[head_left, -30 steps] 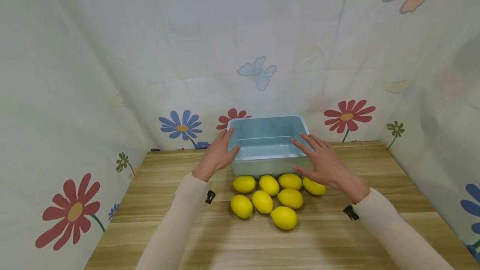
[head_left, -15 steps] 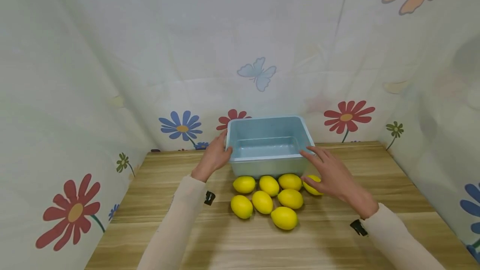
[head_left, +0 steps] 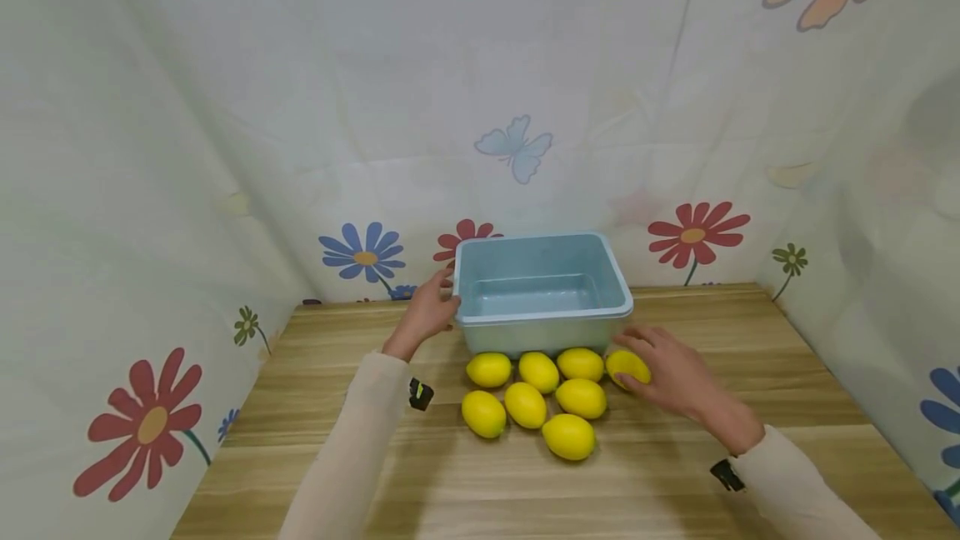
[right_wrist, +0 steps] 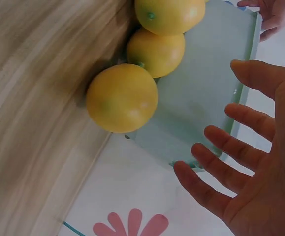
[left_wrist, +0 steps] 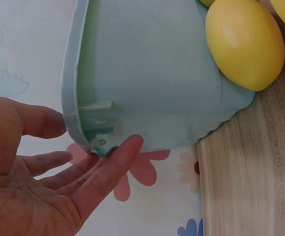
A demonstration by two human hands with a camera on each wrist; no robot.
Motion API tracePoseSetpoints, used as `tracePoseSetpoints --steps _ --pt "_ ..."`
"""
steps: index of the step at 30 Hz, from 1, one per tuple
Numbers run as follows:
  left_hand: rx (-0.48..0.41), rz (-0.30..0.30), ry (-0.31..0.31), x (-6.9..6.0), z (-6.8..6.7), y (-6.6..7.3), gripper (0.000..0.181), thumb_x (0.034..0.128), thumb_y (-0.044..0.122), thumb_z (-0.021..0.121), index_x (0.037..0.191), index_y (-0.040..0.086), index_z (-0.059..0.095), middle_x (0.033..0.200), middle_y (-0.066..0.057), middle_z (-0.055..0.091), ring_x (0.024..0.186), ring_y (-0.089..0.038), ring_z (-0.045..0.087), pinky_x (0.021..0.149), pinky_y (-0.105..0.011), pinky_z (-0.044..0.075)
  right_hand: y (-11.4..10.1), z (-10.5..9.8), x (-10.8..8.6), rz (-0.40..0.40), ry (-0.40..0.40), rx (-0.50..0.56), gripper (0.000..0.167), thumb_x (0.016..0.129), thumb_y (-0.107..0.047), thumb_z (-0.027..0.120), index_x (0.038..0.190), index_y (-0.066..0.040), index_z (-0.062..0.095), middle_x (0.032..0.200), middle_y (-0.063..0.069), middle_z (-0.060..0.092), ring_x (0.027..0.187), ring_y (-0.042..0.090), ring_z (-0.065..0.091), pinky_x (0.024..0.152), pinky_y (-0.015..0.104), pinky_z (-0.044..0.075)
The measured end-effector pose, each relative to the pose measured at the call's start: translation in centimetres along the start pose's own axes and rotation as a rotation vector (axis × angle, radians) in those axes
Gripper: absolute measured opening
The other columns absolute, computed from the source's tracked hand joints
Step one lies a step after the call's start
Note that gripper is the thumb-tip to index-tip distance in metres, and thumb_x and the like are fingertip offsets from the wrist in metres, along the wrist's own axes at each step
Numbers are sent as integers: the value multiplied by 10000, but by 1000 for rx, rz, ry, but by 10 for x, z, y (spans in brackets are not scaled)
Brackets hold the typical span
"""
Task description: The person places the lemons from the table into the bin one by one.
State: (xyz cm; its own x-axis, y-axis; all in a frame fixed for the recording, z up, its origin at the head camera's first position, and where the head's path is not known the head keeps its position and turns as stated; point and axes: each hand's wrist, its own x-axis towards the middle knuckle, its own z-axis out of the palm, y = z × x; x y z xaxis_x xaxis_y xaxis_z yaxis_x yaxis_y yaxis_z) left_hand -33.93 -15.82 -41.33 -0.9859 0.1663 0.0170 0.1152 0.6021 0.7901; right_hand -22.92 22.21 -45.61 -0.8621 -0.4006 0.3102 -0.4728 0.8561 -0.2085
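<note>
A light blue plastic bin (head_left: 542,333) stands at the back of the table with nothing inside it. My left hand (head_left: 426,312) is at the bin's left rim. In the left wrist view its thumb (left_wrist: 46,122) is at the rim (left_wrist: 70,88) and its fingers stretch loosely beside the bin's corner; firm contact is hard to tell. Several yellow lemons (head_left: 525,405) lie in loose rows before the bin. My right hand (head_left: 678,373) hovers by the rightmost lemon (head_left: 628,366), fingers spread. The right wrist view shows a gap between those fingers and that lemon (right_wrist: 122,98).
The wood-grain table (head_left: 495,490) reaches back to a white curtain (head_left: 360,107) printed with flowers and butterflies, which also hangs at both sides. Each wrist wears a strap with a black buckle (head_left: 727,475).
My right hand has left the bin's right side and come down and back to the rightmost lemon. My left hand has shifted slightly outward at the left rim. Bin and lemons stay put.
</note>
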Motion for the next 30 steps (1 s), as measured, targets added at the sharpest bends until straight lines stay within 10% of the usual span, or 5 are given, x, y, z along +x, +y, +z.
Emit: tracePoseSetpoints --steps 30 --pt "-176 -127 10 14 4 -7 549 908 142 587 1442 100 469 1322 -193 575 1076 -333 619 799 -366 598 23 46 12 88 -181 48 498 801 -213 798 1265 -157 629 1256 104 564 1054 289 571 899 542 541"
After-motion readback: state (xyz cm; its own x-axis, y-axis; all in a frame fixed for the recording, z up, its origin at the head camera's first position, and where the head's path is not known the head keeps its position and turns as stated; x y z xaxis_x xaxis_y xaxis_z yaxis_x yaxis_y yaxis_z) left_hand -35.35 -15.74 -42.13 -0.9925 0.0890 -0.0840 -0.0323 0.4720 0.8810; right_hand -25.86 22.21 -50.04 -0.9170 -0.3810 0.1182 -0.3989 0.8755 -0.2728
